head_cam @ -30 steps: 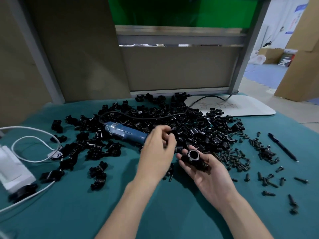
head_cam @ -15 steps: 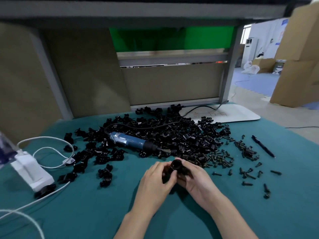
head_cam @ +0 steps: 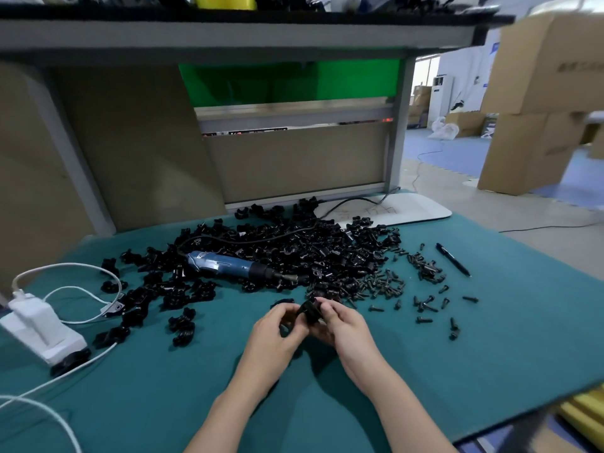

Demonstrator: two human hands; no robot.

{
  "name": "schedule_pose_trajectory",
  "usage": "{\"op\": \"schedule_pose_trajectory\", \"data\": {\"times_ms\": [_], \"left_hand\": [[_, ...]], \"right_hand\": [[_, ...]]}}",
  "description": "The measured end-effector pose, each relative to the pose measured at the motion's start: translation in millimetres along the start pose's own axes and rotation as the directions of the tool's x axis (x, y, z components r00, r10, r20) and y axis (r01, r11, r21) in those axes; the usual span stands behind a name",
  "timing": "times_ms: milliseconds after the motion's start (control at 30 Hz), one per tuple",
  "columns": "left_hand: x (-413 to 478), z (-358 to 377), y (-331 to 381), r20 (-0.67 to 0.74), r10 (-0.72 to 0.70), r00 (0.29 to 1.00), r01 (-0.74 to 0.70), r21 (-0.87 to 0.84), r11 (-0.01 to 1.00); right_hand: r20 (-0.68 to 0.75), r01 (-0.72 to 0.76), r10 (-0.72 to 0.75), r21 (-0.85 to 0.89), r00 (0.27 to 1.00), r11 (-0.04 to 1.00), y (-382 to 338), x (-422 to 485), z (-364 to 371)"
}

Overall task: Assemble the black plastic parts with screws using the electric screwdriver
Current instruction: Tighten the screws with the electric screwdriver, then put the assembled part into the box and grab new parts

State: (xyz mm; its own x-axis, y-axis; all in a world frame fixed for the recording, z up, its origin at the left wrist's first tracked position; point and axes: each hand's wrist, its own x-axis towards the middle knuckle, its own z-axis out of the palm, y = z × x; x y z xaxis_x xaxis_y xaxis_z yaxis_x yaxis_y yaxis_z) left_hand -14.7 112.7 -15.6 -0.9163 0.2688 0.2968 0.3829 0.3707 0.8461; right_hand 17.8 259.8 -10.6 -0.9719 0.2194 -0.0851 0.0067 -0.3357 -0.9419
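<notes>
Two hands, left hand [head_cam: 277, 331] and right hand [head_cam: 343, 325], together pinch a black plastic part [head_cam: 310, 310] above the green mat [head_cam: 457, 371], near the blue electric screwdriver [head_cam: 225, 268].

This is a small factory or workshop assembly station. A teal-matted surface [head_cam: 490, 338] sits under a grey metal-framed shelf [head_cam: 228, 31]. On the surface lie a bulk heap of identical black plastic parts [head_cam: 320, 253], loose screws [head_cam: 382, 284] and a corded electric screwdriver [head_cam: 222, 266]. To the right, large cardboard cartons [head_cam: 536, 93] stand stacked on an open floor with blue floor mats [head_cam: 457, 158]. A white floor-standing air conditioner [head_cam: 441, 96] stands at the far wall.
</notes>
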Motion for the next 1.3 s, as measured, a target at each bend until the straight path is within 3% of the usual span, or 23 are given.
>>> {"op": "schedule_pose_trajectory", "data": {"times_ms": [167,400,467,533,633,700,767,900,1067,1167,1300], "left_hand": [[-12,23,23,0.002,0.026,1.000,-0.025,-0.099,0.995],[-17,119,102,0.199,0.221,0.955,-0.195,-0.140,0.971],[-19,157,130,0.309,0.257,0.915,-0.212,-0.173,0.962],[-27,194,160,0.450,0.292,0.844,-0.250,-0.152,0.956],[-41,234,192,0.621,0.321,0.715,-0.343,-0.089,0.935],[-48,247,200,0.664,0.342,0.665,-0.377,-0.096,0.921],[-51,248,199,0.648,0.367,0.668,-0.394,-0.112,0.912],[-38,218,169,0.558,0.384,0.736,-0.414,-0.078,0.907],[-7,131,102,0.367,0.295,0.882,-0.361,0.127,0.924],[1,68,59,0.234,0.232,0.944,-0.300,0.324,0.897],[-3,-6,7,0.095,0.167,0.981,-0.192,0.553,0.811]], "right_hand": [[-0.081,-0.020,0.034,0.169,0.996,0.985,-12,-22,-21],[-0.355,0.101,-0.015,0.226,0.935,0.969,-69,-80,-119],[-0.448,0.144,-0.063,0.151,0.892,0.978,-90,-103,-158],[-0.564,0.124,-0.135,-0.058,0.815,0.991,-105,-130,-200],[-0.733,-0.089,-0.275,-0.415,0.622,0.905,-118,-171,-253],[-0.780,-0.128,-0.331,-0.460,0.531,0.879,-117,-190,-275],[-0.787,-0.151,-0.366,-0.493,0.497,0.857,-112,-198,-281],[-0.698,-0.084,-0.444,-0.582,0.562,0.809,-98,-180,-253],[-0.438,0.035,-0.488,-0.717,0.755,0.696,-73,-123,-177],[-0.206,0.120,-0.460,-0.802,0.864,0.585,-54,-86,-122],[0.053,0.180,-0.323,-0.909,0.945,0.375,-25,-41,-53]]}}
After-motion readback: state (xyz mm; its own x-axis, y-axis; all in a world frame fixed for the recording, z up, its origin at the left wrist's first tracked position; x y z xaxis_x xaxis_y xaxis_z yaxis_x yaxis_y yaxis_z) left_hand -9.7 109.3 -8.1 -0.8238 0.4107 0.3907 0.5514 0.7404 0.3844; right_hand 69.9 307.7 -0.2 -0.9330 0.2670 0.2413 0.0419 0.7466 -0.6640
